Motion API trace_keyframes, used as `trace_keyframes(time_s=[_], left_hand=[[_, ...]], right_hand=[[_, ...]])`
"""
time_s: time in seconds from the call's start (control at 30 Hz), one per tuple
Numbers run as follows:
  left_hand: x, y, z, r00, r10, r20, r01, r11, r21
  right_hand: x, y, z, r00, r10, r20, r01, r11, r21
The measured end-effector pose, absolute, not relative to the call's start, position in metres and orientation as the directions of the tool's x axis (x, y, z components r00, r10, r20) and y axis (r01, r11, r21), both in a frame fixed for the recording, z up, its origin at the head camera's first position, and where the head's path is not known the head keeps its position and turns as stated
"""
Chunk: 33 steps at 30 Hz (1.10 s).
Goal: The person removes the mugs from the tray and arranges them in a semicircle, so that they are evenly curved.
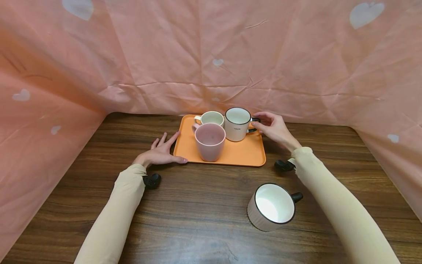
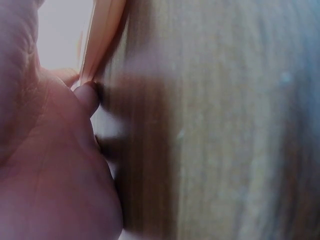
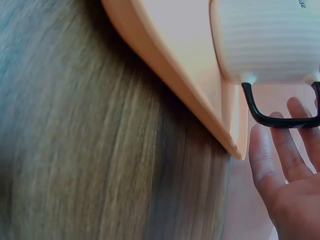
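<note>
My left hand (image 1: 160, 151) rests at the left end of an orange tray (image 1: 240, 156), its fingers spread, the thumb touching the front corner. At the tray's right, my right hand (image 1: 274, 128) is at the black handle of a white mug (image 1: 236, 131). In the right wrist view several fingers (image 3: 290, 155) lie loosely extended by that handle (image 3: 282, 122); the thumb is outside that view. A pink mug (image 1: 210, 146) stands on the tray in front of a cream mug (image 1: 211, 117), partly hiding it.
A ribbed white mug (image 1: 256, 212) with a black rim and handle stands on the dark wooden table (image 1: 184, 220), in front of the tray and left of my right forearm. Pink cloth (image 1: 204, 55) with white hearts hangs close behind the tray and along both sides.
</note>
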State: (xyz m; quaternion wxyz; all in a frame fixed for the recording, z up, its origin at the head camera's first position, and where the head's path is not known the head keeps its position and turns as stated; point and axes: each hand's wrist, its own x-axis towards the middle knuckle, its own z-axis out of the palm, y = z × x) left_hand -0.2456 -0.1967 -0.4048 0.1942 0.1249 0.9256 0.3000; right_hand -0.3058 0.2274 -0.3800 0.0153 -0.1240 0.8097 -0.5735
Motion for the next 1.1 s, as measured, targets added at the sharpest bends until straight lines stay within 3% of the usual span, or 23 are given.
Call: trace_keyframes(time_s=[0.53, 1.1], left_hand=[[-0.245, -0.196, -0.4, -0.888, 0.35, -0.297, 0.12, 0.802, 0.585], [-0.245, -0.196, -0.401, -0.89, 0.346, -0.297, 0.118, 0.804, 0.583]], right_hand=[[-0.298, 0.223, -0.38, -0.969, -0.244, 0.03, -0.105, 0.303, -0.947], [-0.287, 0.211, -0.382, -0.983, -0.175, 0.057, -0.103, 0.261, -0.96]])
